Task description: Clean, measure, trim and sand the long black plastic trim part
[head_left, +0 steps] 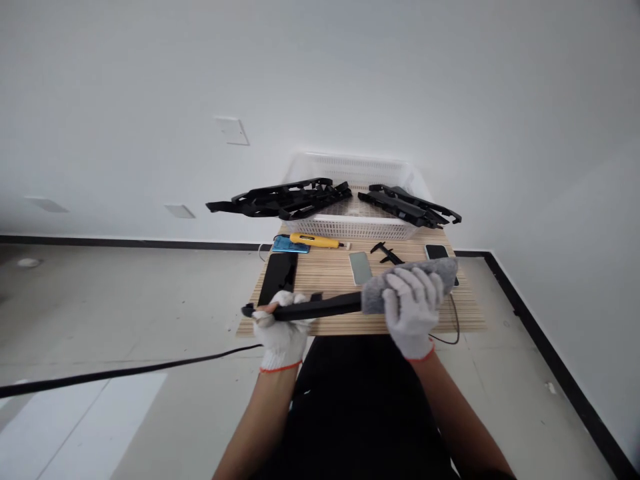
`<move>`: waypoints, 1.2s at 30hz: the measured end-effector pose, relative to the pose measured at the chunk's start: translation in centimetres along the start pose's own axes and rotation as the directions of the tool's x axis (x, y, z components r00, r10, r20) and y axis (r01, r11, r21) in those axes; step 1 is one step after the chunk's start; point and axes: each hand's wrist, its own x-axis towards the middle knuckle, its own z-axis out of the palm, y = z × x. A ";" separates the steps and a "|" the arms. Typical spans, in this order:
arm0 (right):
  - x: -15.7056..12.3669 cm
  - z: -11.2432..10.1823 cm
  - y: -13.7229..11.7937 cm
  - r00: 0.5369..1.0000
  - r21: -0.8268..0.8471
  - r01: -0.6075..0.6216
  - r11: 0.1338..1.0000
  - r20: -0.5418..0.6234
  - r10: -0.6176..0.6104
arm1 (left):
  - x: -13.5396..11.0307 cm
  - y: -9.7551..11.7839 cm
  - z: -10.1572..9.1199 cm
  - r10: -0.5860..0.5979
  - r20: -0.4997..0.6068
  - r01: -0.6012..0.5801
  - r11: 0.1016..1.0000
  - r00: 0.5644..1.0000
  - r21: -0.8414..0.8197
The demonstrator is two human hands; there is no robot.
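Note:
A long black plastic strip (330, 305) lies across in front of me, above the table's near edge. My left hand (283, 330), in a white knit glove with a bare thumb tip, is closed around the strip's left end. In my right hand (413, 307), gloved too, is a grey fuzzy cloth (373, 298). The cloth covers the strip's right end, so that end is hidden. Just beyond the strip are a grey-green rectangular plate (360, 268) and a black caliper (388, 254), partly behind the cloth.
A white plastic basket (350, 229) at the wall bears black plastic parts piled left (290, 199) and right (407, 205). On the slatted table (327, 267) lie a yellow tool (315, 241), a blue packet (290, 245), a black slab (279, 275) and a phone-like device (437, 252).

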 end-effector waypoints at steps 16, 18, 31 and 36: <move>1.9 2.2 -0.8 0.960 0.199 0.239 0.950 -0.198 -0.200 | -1.1 1.0 1.2 0.118 0.210 -0.140 0.986 0.970 0.093; 1.6 2.2 -2.7 0.951 0.255 0.287 0.923 -0.187 -0.244 | -1.6 0.6 1.7 0.117 0.235 -0.147 0.982 0.965 0.116; 1.2 1.2 -3.3 0.949 0.278 0.268 0.922 -0.242 -0.203 | -2.7 -1.0 2.5 0.106 0.228 -0.135 0.984 0.968 0.117; 1.7 2.0 -0.2 0.896 0.230 0.425 0.876 -0.248 -0.369 | -2.0 3.2 0.9 0.095 0.280 -0.134 0.983 0.955 0.124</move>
